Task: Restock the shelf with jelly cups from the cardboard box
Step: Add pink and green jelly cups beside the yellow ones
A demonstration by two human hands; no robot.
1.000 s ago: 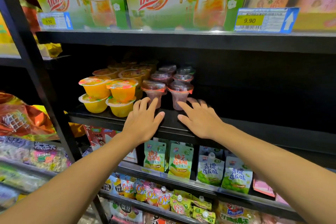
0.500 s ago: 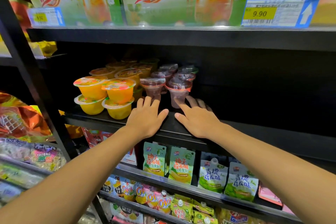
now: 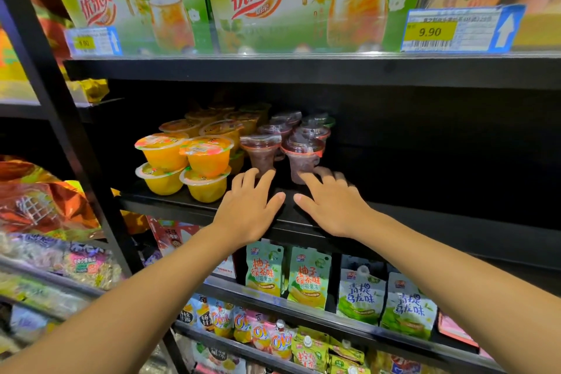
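Observation:
On the black middle shelf (image 3: pixel 440 222) stand stacked orange jelly cups (image 3: pixel 206 158) on the left and rows of dark purple jelly cups beside them. My left hand (image 3: pixel 250 206) lies flat at the shelf's front edge, fingertips touching the base of the front left purple cup (image 3: pixel 261 152). My right hand (image 3: pixel 331 203) is spread next to it, fingertips at the base of the front right purple cup (image 3: pixel 302 158). Both hands hold nothing. The cardboard box is out of view.
The right part of the middle shelf is dark and bare. Green drink cartons (image 3: pixel 291 0) and a 9.90 price tag (image 3: pixel 461 29) sit on the shelf above. Hanging jelly pouches (image 3: pixel 309 281) fill the rows below. A black upright post (image 3: pixel 60 118) and snack bags (image 3: pixel 39 200) stand at left.
Both hands slid slightly forward toward the purple cups, fingertips now at their bases. The view has shifted a little; the cups stay in place.

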